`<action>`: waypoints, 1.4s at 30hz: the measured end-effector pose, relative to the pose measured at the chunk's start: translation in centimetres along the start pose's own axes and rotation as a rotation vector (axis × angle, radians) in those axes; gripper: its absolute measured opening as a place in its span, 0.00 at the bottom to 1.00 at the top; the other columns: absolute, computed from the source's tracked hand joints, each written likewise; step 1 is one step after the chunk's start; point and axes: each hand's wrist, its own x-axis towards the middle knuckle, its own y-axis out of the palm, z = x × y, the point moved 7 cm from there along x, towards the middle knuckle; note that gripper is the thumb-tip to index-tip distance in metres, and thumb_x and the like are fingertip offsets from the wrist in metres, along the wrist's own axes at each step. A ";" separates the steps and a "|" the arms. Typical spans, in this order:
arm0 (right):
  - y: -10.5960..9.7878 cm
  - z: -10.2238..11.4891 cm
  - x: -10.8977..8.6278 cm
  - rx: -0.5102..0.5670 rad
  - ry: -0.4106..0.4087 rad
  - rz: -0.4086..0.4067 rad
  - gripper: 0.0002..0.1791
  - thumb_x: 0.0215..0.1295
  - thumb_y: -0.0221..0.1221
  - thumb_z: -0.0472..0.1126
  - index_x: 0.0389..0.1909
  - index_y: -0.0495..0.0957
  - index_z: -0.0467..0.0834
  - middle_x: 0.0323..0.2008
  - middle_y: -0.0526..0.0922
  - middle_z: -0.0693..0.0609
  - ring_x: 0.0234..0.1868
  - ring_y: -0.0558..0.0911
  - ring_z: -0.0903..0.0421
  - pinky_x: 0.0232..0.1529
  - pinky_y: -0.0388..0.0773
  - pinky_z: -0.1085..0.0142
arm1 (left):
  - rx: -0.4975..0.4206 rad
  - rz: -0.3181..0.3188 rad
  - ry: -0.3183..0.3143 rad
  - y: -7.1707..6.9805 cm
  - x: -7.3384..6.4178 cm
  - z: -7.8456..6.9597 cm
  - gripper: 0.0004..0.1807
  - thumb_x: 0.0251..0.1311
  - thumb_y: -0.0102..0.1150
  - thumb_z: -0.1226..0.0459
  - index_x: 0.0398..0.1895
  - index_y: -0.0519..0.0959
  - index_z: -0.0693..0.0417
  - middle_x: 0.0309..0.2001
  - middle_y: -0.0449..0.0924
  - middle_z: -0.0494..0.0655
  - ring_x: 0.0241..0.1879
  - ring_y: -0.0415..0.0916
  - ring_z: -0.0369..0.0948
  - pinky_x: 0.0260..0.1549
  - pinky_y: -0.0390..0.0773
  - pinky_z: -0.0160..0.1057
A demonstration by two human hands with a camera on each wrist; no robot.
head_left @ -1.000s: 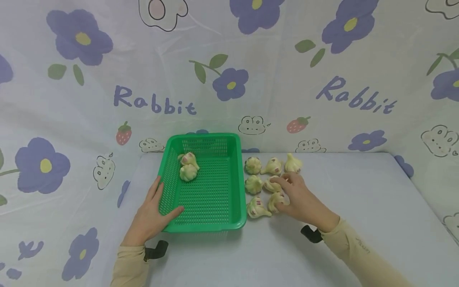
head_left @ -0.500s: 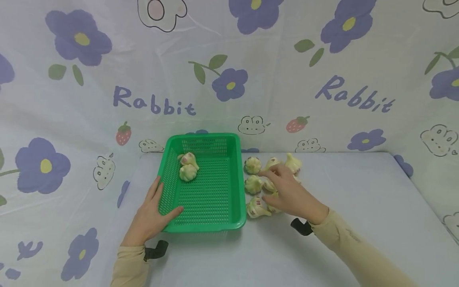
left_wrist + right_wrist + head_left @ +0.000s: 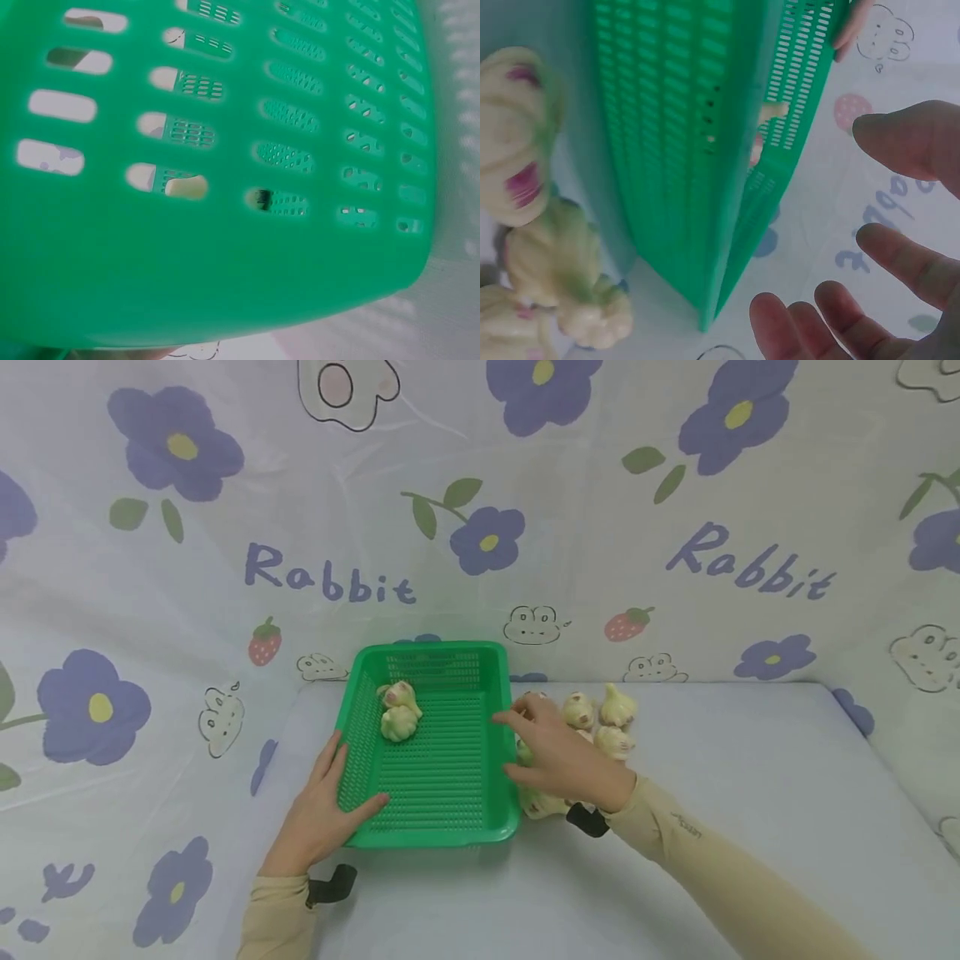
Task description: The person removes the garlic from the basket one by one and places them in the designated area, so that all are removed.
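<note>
A green perforated plastic basket stands on the table, with two garlic bulbs in its back left part. My left hand rests on the basket's left rim, fingers fairly straight and thumb reaching over the inside. Over the right rim hovers my right hand, its palm partly covering the garlic bulbs beside the basket. The right wrist view shows that hand's fingers spread, holding nothing. Close up, the left wrist view is filled by the basket's slotted wall.
Several garlic bulbs lie close together just right of the basket, some hidden under my right hand. A white cloth with purple flowers and "Rabbit" lettering hangs behind the table.
My right hand has moved left, from touching the garlic bulbs to above the basket's right rim. The left hand keeps its place on the basket. The head view has shifted slightly.
</note>
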 end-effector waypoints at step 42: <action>11.1 3.2 14.6 -0.117 0.037 0.293 0.37 0.69 0.69 0.47 0.75 0.67 0.45 0.69 0.64 0.37 0.63 0.67 0.42 0.44 0.81 0.59 | 0.010 0.009 0.028 -0.3 0.0 0.0 0.64 0.62 0.63 0.33 0.84 0.44 0.63 0.87 0.33 0.47 0.81 0.49 0.64 0.69 0.65 0.70</action>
